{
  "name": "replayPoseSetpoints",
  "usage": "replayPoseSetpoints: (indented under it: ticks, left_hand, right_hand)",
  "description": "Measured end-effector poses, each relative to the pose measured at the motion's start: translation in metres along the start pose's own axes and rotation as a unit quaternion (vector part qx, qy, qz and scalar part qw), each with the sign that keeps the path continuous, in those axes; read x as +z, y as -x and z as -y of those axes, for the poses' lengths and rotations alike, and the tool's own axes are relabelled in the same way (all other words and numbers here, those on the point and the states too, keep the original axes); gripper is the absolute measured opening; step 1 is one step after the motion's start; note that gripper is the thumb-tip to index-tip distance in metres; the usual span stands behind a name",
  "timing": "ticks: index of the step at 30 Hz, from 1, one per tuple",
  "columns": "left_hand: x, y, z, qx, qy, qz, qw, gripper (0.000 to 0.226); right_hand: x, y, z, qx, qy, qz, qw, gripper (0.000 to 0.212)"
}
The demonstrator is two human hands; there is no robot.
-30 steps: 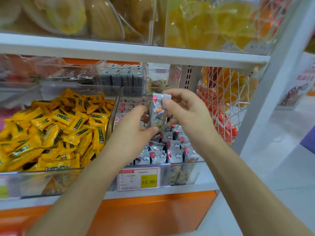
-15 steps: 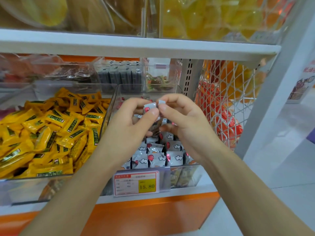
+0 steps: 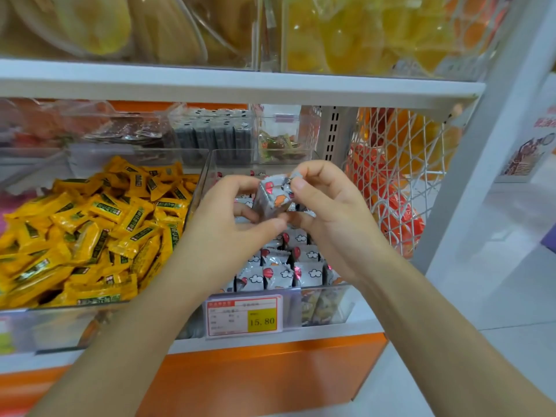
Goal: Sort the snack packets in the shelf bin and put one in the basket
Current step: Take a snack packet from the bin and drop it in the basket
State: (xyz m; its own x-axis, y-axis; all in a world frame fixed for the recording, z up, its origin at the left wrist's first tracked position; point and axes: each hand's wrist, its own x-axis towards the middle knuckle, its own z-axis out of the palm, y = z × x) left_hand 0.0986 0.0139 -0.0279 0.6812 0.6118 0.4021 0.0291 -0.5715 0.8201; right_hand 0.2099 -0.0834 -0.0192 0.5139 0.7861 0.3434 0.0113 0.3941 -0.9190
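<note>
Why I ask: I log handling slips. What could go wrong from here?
The grey packet is only pinched between left hand and right hand; it might drop among the look-alike packets in the clear bin. The right hand pinches its crimped end, so a pull could tear the wrapper.

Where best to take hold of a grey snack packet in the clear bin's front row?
Probably pinch the top edge of the grey cloud-printed snack packet from above: it stands upright between neighbours behind the front wall of the clear plastic bin; only its top is free.
</note>
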Motion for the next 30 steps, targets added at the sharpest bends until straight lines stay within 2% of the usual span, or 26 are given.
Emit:
replayPoseSetpoints:
  ticks: [4,9,13,16,22,25,27,30]
  left_hand:
    - [-0.001,0.005,-0.002,0.037,-0.066,-0.038,0.996,0.034]
    - [-0.018,0.011,-0.017,0.064,-0.093,-0.029,0.993,0.032]
    - [-0.047,0.034,-0.028,0.049,-0.038,-0.045,0.997,0.026]
    - [-0.086,0.065,-0.029,0.034,-0.008,-0.071,0.997,0.021]
    - [-0.181,0.159,0.008,-0.082,-0.026,-0.119,0.989,0.018]
    - [-0.220,0.218,0.051,-0.186,-0.039,-0.121,0.974,0.015]
    - [-0.239,0.257,0.086,-0.248,-0.055,-0.099,0.962,0.012]
    - [-0.252,0.304,0.142,-0.347,-0.094,-0.072,0.930,0.031]
  right_hand:
    - [0.002,0.003,0.007,0.003,-0.011,0.029,1.000,0.009]
    - [0.009,0.006,0.020,0.003,0.000,0.017,1.000,0.011]
    - [0.029,0.018,0.027,0.016,0.050,-0.001,0.999,0.013]
    - [0.064,0.030,0.028,0.023,0.093,0.023,0.995,0.011]
    - [0.182,0.052,0.010,0.085,0.137,0.170,0.972,0.011]
    - [0.241,0.068,-0.028,0.151,0.180,0.272,0.933,0.014]
    - [0.271,0.081,-0.064,0.180,0.227,0.331,0.898,0.009]
    - [0.298,0.101,-0.125,0.226,0.282,0.388,0.848,0.006]
